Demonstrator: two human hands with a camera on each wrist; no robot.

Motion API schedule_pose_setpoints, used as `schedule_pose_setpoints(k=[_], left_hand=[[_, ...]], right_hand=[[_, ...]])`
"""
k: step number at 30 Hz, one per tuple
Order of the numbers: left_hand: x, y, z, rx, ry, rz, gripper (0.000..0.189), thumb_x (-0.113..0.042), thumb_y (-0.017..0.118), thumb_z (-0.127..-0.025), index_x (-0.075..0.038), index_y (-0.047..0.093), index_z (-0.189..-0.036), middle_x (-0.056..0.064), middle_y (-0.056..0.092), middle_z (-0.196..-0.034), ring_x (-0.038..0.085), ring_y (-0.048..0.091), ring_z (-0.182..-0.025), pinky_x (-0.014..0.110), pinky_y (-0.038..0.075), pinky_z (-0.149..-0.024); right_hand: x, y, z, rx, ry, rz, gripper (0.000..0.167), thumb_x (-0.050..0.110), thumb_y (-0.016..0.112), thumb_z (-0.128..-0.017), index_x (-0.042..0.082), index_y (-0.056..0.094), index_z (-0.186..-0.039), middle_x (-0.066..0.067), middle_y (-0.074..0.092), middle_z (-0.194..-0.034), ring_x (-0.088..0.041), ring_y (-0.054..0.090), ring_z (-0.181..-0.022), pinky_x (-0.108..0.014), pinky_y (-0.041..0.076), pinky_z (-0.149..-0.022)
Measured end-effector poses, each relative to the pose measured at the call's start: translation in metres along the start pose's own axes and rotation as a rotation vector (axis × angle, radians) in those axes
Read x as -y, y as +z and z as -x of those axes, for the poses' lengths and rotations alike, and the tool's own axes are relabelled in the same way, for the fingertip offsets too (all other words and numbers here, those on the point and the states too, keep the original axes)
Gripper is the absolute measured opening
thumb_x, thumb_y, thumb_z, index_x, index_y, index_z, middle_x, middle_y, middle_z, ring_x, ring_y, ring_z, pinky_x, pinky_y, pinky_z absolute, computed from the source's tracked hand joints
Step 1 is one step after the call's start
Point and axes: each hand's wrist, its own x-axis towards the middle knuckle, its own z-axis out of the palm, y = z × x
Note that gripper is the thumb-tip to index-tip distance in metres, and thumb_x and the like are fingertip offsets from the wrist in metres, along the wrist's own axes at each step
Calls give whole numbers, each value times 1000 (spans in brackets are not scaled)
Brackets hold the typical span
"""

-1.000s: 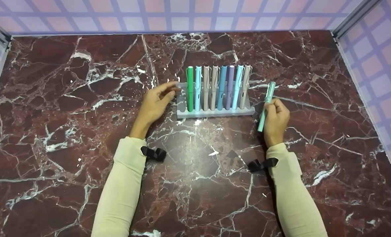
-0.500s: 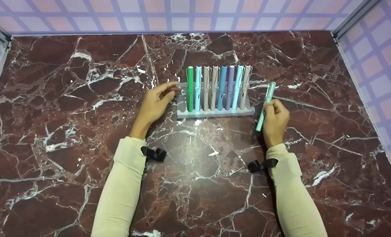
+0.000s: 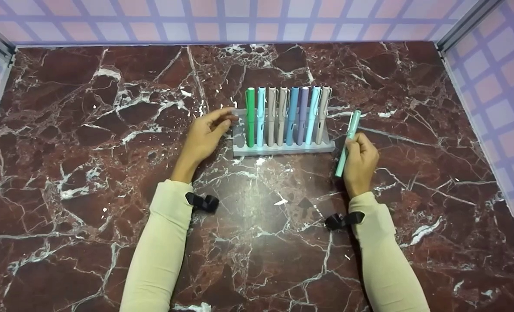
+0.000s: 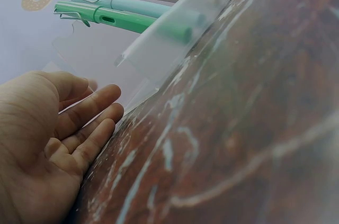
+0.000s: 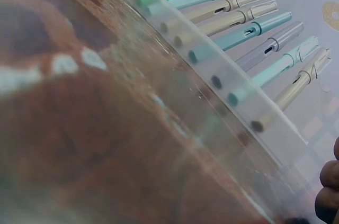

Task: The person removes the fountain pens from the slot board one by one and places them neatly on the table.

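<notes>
A clear pen stand (image 3: 282, 151) stands mid-table in the head view, with several pens leaning upright in a row. A green pen (image 3: 250, 117) is at its left end and a beige pen (image 3: 322, 115) at its right. My left hand (image 3: 205, 136) holds the stand's left edge; in the left wrist view the thumb and a finger pinch the clear panel (image 4: 100, 49), the other fingers loosely bent. To the right of the stand, my right hand (image 3: 361, 160) grips a mint-green pen (image 3: 353, 125), tilted and apart from the stand. Only fingertips (image 5: 329, 176) show in the right wrist view.
The dark red marbled tabletop (image 3: 88, 260) surrounds the stand. A checked wall (image 3: 239, 21) closes the back, with another checked wall (image 3: 499, 86) on the right. Each wrist has a black strap.
My right hand has drifted slightly down and to the left with the mint-green pen. The left hand and the stand have stayed in place.
</notes>
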Motion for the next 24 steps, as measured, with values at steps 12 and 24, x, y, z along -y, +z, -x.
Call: schedule_pose_setpoints(k=[12, 24], left_hand=[[2, 0, -2, -6, 13, -5, 34, -6, 54, -101, -10, 62, -134, 10, 69, -119, 21, 64, -91, 25, 55, -77], [2, 1, -1, -3, 0, -1, 35, -7, 52, -102, -9, 61, -136, 10, 69, -118, 20, 64, -92, 25, 56, -78]], right_hand=[[-20, 3, 5, 3, -86, -7, 22, 4, 52, -85, 11, 50, -64, 11, 42, -58, -8, 37, -55, -22, 28, -51], [-13, 7, 18, 10, -104, 24, 22, 7, 50, -86, 10, 48, -64, 10, 37, -57, -9, 32, -53, -22, 24, -50]])
